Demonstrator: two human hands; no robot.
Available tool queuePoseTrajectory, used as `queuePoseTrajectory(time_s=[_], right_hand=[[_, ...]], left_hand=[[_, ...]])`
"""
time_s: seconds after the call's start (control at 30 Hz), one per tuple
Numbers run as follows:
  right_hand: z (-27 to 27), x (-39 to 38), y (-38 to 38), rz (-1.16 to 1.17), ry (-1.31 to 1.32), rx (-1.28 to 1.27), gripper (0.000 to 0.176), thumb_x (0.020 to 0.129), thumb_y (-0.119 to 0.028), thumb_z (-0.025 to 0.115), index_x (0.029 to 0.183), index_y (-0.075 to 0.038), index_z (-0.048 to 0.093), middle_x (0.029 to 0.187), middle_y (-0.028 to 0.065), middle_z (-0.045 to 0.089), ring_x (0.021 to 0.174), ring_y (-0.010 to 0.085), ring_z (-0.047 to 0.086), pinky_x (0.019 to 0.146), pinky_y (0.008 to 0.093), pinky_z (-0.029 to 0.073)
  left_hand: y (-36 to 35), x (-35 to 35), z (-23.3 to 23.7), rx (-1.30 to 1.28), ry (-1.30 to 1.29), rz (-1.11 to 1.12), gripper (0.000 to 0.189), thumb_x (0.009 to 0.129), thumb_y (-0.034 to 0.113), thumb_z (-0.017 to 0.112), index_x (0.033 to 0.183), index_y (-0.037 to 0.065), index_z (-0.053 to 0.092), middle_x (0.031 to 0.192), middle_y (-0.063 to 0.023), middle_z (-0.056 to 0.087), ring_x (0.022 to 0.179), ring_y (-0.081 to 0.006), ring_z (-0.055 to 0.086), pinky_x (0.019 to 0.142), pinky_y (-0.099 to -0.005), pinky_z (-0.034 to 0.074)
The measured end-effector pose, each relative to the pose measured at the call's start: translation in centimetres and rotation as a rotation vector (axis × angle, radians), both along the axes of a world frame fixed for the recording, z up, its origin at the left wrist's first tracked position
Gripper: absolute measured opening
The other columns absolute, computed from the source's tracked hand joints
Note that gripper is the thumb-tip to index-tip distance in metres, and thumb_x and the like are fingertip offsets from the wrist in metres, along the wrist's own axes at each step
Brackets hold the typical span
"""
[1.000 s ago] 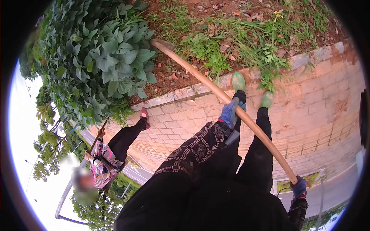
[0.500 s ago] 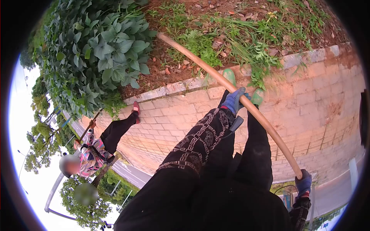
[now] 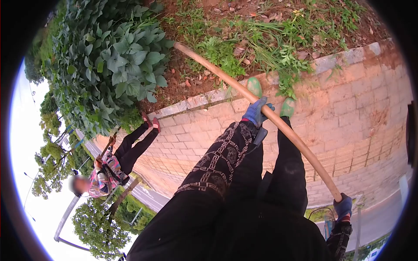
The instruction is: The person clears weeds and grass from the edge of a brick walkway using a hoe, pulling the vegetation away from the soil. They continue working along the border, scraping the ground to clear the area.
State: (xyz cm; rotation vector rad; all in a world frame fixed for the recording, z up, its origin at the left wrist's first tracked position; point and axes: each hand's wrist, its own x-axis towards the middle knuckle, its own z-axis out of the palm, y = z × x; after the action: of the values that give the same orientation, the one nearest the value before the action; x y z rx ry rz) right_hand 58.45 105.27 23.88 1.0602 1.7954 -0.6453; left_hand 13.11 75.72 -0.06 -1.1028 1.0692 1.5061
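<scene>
A long, smooth wooden pole (image 3: 296,140) runs slantwise across the head view. Its far end lies by the leafy shrub (image 3: 126,56), and whether a tool head is fixed there I cannot see. Midway along the pole, my left hand (image 3: 257,110), in a blue knit glove, is closed round it. My right hand (image 3: 343,206), gloved in dark blue, grips the near end at the lower right. Beneath the pole are my green shoes (image 3: 288,107), close to the kerb (image 3: 211,98).
Weeds (image 3: 278,52) and dry leaves cover the red soil beyond the kerb. Brick paving (image 3: 348,113) stretches along this side. Over on the left stands another person (image 3: 109,172), holding a stick, near a road (image 3: 150,195) and trees.
The pole and my left hand have shifted slightly left in view, both hands still gripping. The other person's feet have come closer together beside the shrub.
</scene>
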Motion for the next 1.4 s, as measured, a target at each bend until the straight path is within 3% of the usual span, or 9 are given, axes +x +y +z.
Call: queuePoseTrajectory(time_s=[0.2, 0.6, 0.73, 0.97, 1.1, 1.27, 1.3, 1.33, 1.4], right_hand=[[0.1, -1.4, 0.9, 0.029, 0.001, 0.031, 0.016, 0.070, -0.014, 0.074, 0.074, -0.005, 0.061, 0.069, 0.0188, 0.064, 0.068, 0.0384, 0.064, 0.059, 0.0413, 0.050], [-2.8, -7.7, 9.7, 0.470, 0.244, 0.339, 0.025, 0.069, -0.004, 0.065, 0.091, -0.014, 0.059, 0.078, 0.0098, 0.061, 0.077, 0.0338, 0.058, 0.074, 0.0431, 0.042], [0.3, -13.2, 12.1, 0.512, 0.416, 0.037, 0.029, 0.064, -0.005, 0.072, 0.090, -0.011, 0.060, 0.078, 0.0114, 0.062, 0.077, 0.0354, 0.058, 0.072, 0.0433, 0.044], [-1.0, -13.2, 15.9, 0.472, 0.238, 0.201, 0.024, 0.063, -0.002, 0.069, 0.082, -0.011, 0.057, 0.073, 0.0125, 0.061, 0.075, 0.0388, 0.058, 0.068, 0.0442, 0.046], [-2.5, -15.2, 14.0, 0.591, 0.217, 0.167, 0.023, 0.063, -0.004, 0.069, 0.082, -0.012, 0.058, 0.072, 0.0123, 0.061, 0.075, 0.0380, 0.058, 0.069, 0.0442, 0.045], [-6.3, -24.8, 6.4, 0.536, 0.324, 0.137, 0.018, 0.067, -0.006, 0.068, 0.081, -0.012, 0.060, 0.073, 0.0109, 0.063, 0.074, 0.0357, 0.060, 0.068, 0.0441, 0.045], [-7.5, -26.6, 4.7, 0.552, 0.381, 0.123, 0.019, 0.067, -0.008, 0.069, 0.083, -0.014, 0.060, 0.073, 0.0100, 0.062, 0.073, 0.0337, 0.060, 0.068, 0.0427, 0.044], [-8.6, -28.4, 3.2, 0.568, 0.437, 0.108, 0.020, 0.068, -0.009, 0.070, 0.084, -0.015, 0.060, 0.072, 0.0091, 0.062, 0.072, 0.0316, 0.061, 0.068, 0.0412, 0.043], [-9.3, -33.3, -0.1, 0.584, 0.537, 0.089, 0.021, 0.069, -0.010, 0.070, 0.087, -0.014, 0.060, 0.071, 0.0087, 0.061, 0.070, 0.0295, 0.061, 0.067, 0.0397, 0.043]], left_hand=[[0.2, -0.7, 0.3, -0.019, -0.069, -0.085, 0.019, 0.089, 0.023, 0.065, 0.102, 0.012, 0.056, 0.092, -0.0096, 0.060, 0.090, -0.0290, 0.062, 0.084, -0.0476, 0.053], [-1.0, 2.4, -2.0, 0.352, 0.105, 0.413, 0.023, 0.084, 0.015, 0.064, 0.104, 0.011, 0.054, 0.091, -0.0075, 0.056, 0.087, -0.0259, 0.057, 0.093, -0.0483, 0.046], [-2.6, 2.4, -2.7, 0.170, -0.047, 0.428, 0.017, 0.082, 0.014, 0.066, 0.093, 0.015, 0.054, 0.083, -0.0010, 0.053, 0.084, -0.0224, 0.054, 0.084, -0.0421, 0.047], [-0.9, 0.8, -2.1, 0.177, -0.056, 0.504, 0.018, 0.080, 0.014, 0.065, 0.091, 0.013, 0.051, 0.078, 0.0015, 0.047, 0.073, -0.0165, 0.046, 0.083, -0.0348, 0.044], [-2.9, -1.8, -2.1, 0.297, -0.002, 0.497, 0.014, 0.080, 0.011, 0.062, 0.086, 0.012, 0.049, 0.076, 0.0005, 0.047, 0.071, -0.0170, 0.046, 0.079, -0.0350, 0.045], [-9.6, -10.3, -3.9, 0.035, 0.085, 0.528, 0.012, 0.079, 0.006, 0.056, 0.078, 0.010, 0.045, 0.070, -0.0014, 0.044, 0.064, -0.0193, 0.041, 0.070, -0.0381, 0.044], [-12.4, -12.2, -5.9, 0.200, 0.230, 0.422, 0.010, 0.078, 0.009, 0.055, 0.075, 0.010, 0.045, 0.068, -0.0015, 0.044, 0.064, -0.0202, 0.043, 0.074, -0.0373, 0.046], [-12.5, -15.1, -5.0, -0.087, 0.149, 0.474, 0.008, 0.078, 0.009, 0.054, 0.077, 0.009, 0.046, 0.069, -0.0023, 0.046, 0.065, -0.0209, 0.045, 0.074, -0.0384, 0.046], [-16.0, -19.0, -6.2, -0.149, 0.168, 0.408, 0.009, 0.087, 0.017, 0.054, 0.083, 0.010, 0.049, 0.078, -0.0049, 0.052, 0.070, -0.0210, 0.049, 0.072, -0.0400, 0.047]])
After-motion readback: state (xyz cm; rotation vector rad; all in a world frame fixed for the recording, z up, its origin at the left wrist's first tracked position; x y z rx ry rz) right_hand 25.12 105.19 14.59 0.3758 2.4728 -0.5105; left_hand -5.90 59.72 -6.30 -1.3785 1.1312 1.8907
